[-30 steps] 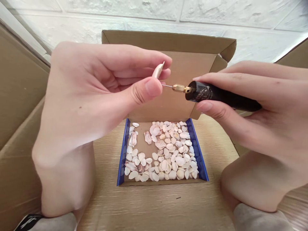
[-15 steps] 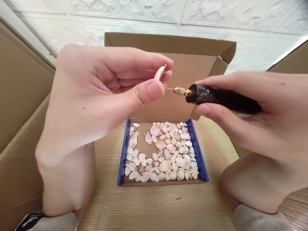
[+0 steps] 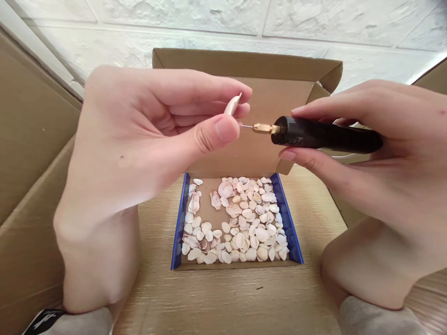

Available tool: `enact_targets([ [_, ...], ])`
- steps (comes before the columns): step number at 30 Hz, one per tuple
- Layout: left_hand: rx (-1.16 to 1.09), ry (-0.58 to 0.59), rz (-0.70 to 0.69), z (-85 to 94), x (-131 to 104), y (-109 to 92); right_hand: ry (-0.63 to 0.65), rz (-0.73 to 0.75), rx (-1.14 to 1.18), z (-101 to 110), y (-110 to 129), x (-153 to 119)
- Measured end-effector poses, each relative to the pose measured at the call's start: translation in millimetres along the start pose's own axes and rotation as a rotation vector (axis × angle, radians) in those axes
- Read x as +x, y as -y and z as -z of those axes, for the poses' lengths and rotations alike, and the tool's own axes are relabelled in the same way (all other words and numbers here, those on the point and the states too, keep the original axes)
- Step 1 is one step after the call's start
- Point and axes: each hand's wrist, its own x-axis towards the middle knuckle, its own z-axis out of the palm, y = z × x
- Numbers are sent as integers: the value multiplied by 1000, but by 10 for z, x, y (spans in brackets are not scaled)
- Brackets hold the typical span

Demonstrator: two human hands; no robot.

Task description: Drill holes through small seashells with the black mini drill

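Between the thumb and fingers of my left hand (image 3: 150, 125) is a pale seashell (image 3: 232, 104), seen nearly edge-on and partly covered by the thumb. My right hand (image 3: 377, 139) grips a black pen-shaped mini drill (image 3: 324, 135) with a brass chuck (image 3: 264, 129). Its thin bit (image 3: 246, 126) points left at the shell, the tip close to my left thumb. Whether the tip touches the shell is hidden. Below both hands, many white and pinkish shells (image 3: 251, 232) lie in an open cardboard box (image 3: 295, 237) with blue side walls.
The box's brown lid (image 3: 279, 97) stands raised behind, toward a white brick-patterned wall (image 3: 223, 16). Cardboard panels (image 3: 31, 125) rise at the left and right. On the wooden tabletop (image 3: 223, 302) lies a small dark sliver (image 3: 259, 288). A pale cable (image 3: 349, 156) shows behind the drill.
My right hand has shifted its hold on the drill, rolling it and levelling its body, with its rear end raised. The left hand and shell stay almost still.
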Motion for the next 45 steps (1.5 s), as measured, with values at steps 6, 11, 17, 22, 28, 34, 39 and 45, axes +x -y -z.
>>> enact_targets([
  [6,10,-2,22,16,-10,-22,59,-29,-63,19,44,-61],
  [11,-28,17,-11,27,-3,-15,52,-71,-95,13,60,-89],
  [17,-8,3,7,15,-13,-1,63,-25,-57,11,-2,-41],
  [22,-30,9,10,17,-3,4,76,-40,-31,22,25,-45],
  [28,-39,17,36,33,-19,21,76,-32,-11,22,23,-61],
  [34,-40,35,17,47,-22,31,67,-28,-22,10,14,-61],
  [39,-50,29,27,49,-1,49,83,-15,-37,21,12,-59],
  [45,-72,4,48,37,-10,49,107,-26,-83,33,49,-63],
])
